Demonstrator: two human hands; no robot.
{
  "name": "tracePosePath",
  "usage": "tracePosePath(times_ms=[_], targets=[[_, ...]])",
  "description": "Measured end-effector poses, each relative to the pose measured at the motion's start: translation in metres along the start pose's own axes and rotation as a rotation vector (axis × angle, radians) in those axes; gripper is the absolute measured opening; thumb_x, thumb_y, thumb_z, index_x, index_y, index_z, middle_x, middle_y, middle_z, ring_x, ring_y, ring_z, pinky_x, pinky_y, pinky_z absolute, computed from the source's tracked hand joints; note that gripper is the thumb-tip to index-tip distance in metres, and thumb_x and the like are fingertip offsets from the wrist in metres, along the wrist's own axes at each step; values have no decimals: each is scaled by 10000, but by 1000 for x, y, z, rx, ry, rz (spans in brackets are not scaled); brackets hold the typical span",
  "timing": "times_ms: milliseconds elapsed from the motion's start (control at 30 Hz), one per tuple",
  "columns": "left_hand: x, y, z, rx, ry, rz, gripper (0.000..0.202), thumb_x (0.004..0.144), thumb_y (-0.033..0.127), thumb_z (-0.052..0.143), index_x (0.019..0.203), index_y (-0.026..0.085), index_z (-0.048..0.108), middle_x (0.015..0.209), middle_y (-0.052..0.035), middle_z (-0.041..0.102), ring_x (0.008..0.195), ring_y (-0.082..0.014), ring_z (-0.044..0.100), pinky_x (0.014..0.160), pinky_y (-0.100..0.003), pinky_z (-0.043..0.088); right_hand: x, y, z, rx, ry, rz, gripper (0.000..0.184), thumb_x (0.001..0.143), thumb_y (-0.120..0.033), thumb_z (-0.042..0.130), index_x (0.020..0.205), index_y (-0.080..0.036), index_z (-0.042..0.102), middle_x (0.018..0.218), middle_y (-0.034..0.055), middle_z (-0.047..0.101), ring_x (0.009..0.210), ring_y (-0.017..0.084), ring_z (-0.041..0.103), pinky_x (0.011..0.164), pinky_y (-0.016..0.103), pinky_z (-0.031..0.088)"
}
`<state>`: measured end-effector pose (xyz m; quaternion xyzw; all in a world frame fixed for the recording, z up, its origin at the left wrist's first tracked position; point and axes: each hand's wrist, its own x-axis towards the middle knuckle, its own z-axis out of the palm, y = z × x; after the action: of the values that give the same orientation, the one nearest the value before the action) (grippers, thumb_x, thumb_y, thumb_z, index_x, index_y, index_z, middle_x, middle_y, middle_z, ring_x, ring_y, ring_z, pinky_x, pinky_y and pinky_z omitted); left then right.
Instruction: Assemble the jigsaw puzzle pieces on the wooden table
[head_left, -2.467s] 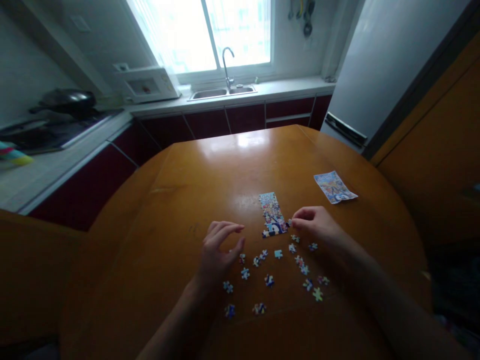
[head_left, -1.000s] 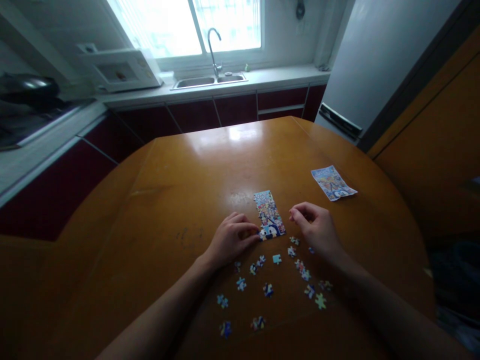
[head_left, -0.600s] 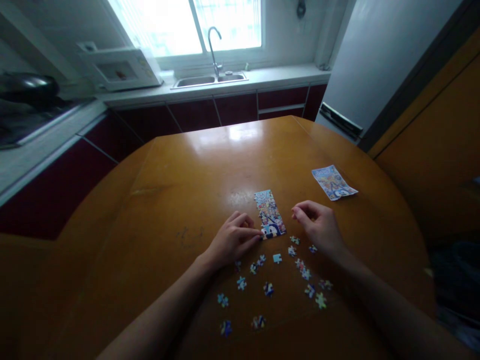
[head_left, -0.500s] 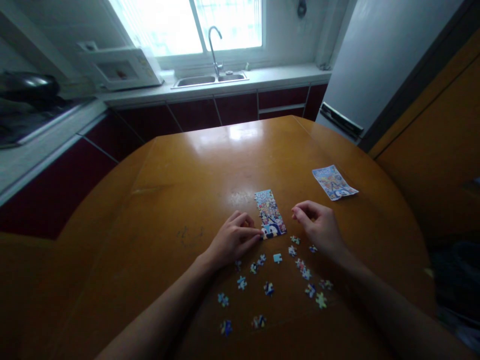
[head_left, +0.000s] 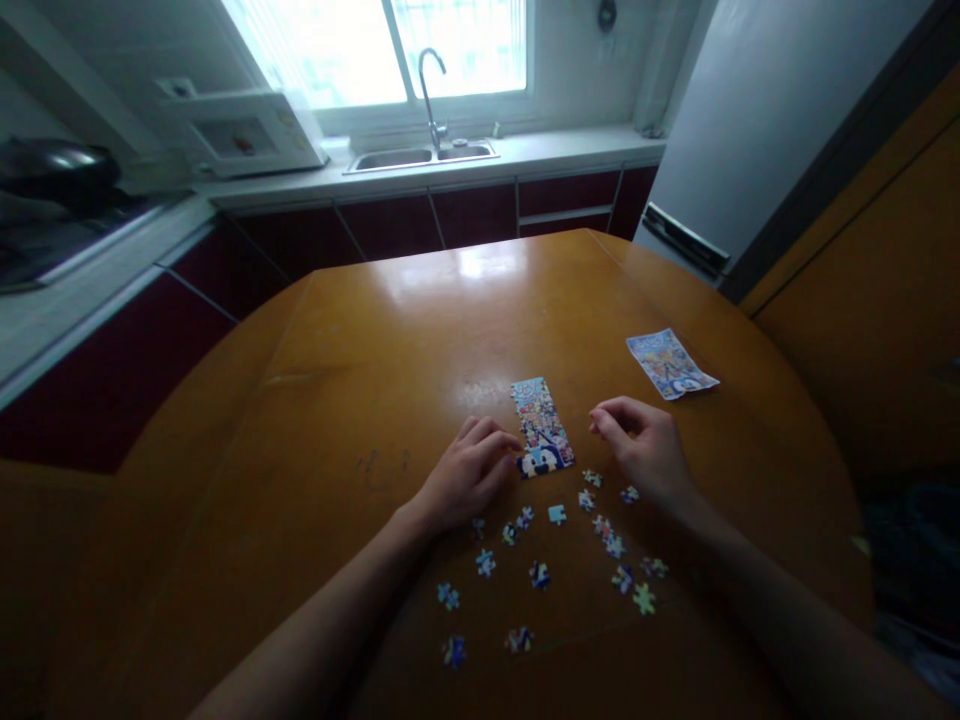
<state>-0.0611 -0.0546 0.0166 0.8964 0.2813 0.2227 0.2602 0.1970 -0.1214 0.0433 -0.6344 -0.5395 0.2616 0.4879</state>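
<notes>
A partly assembled jigsaw puzzle (head_left: 541, 425), a tall strip with a blue cartoon face at its bottom, lies on the wooden table. My left hand (head_left: 474, 468) rests beside the strip's lower left edge. Its fingers are apart, and the index fingertip is close to that edge; I cannot tell whether it touches. To the right of the strip, my right hand (head_left: 645, 445) is closed in a pinch just above the table. Whatever its fingertips hold is hidden. Several loose puzzle pieces lie nearer to me, among them a light blue piece (head_left: 556, 514) and a yellow-green piece (head_left: 643, 599).
A creased picture sheet (head_left: 670, 362) lies at the right of the table (head_left: 360, 370). Beyond the table stand a counter with a sink (head_left: 394, 158), a microwave (head_left: 240, 135) and a stove with a dark pan (head_left: 56, 170). A fridge (head_left: 780, 120) stands at the right.
My left index finger has drawn back from the puzzle's lower left corner, which now shows more. My right hand stays pinched, almost in the same place. The loose pieces lie as before.
</notes>
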Motion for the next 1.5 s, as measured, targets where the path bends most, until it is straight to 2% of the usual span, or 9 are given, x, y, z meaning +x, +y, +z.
tracePosePath(times_ms=[167, 300, 467, 567, 767, 1133, 1267, 1367, 1500], targets=[[-1, -4, 0, -23, 33, -2, 201, 935, 117, 521, 1024, 224, 666, 1006, -56, 598, 992, -221, 490, 886, -394, 449, 3, 2, -3, 5, 43, 0, 212, 909, -331, 613, 784, -178, 691, 737, 32, 696, 688, 185, 631, 645, 311, 463], [-3, -6, 2, -9, 65, 5, 256, 877, 56, 523, 972, 219, 696, 979, -55, 581, 978, -223, 486, 884, -402, 446, 4, 7, -2, -63, 48, -56, 153, 911, -282, 598, 936, -182, 712, 851, 48, 703, 741, 193, 619, 671, 328, 468], [-3, -7, 4, -15, 86, 17, 307, 888, 45, 499, 964, 234, 729, 961, -57, 562, 970, -219, 485, 848, -384, 464, -8, 5, 14, -232, -179, -280, 190, 917, -162, 555, 964, -210, 732, 1005, 80, 643, 1016, 237, 558, 892, 390, 458], [-3, -7, 5, 1, 89, 38, 318, 912, 63, 501, 978, 253, 749, 949, -57, 559, 963, -217, 483, 840, -382, 466, -18, 2, 28, -352, -324, -355, 232, 916, -132, 557, 1001, -236, 746, 1121, 88, 623, 1088, 257, 512, 931, 424, 428], [-3, -8, 6, 50, 67, 44, 216, 937, 160, 590, 964, 273, 772, 973, -56, 576, 961, -219, 481, 854, -390, 471, -24, 3, 40, -511, -430, -407, 268, 935, -171, 578, 1108, -300, 738, 1346, 78, 568, 1251, 295, 432, 1006, 482, 370], [-1, -5, 7, 63, 25, 33, 336, 874, 41, 528, 1043, 270, 706, 1032, -60, 578, 1021, -237, 478, 903, -408, 477, -22, 3, 43, -502, -412, -396, 289, 931, -108, 521, 1104, -242, 709, 1342, 114, 570, 1266, 309, 441, 1012, 498, 398], [-1, -5, 4, -20, 138, -32, 304, 852, 22, 475, 1003, 215, 655, 999, -51, 581, 1011, -222, 497, 923, -394, 456, -21, -10, 27, -386, -365, -398, 234, 899, -104, 574, 1057, -215, 705, 1225, 113, 609, 1170, 277, 490, 981, 458, 426], [0, -7, 3, -60, 257, -96, 278, 836, 20, 451, 963, 192, 630, 965, -43, 579, 994, -214, 510, 922, -389, 445, -25, -22, 12, -351, -493, -461, 160, 883, -135, 630, 999, -213, 707, 1116, 86, 624, 1086, 247, 506, 948, 410, 446], [1, -10, 4, -85, 324, -147, 277, 814, 17, 459, 947, 186, 633, 930, -37, 575, 969, -210, 518, 906, -378, 448, -39, -32, 6, -430, -712, -548, 45, 870, -175, 670, 867, -207, 701, 1044, 67, 624, 1028, 228, 507, 920, 381, 438]])
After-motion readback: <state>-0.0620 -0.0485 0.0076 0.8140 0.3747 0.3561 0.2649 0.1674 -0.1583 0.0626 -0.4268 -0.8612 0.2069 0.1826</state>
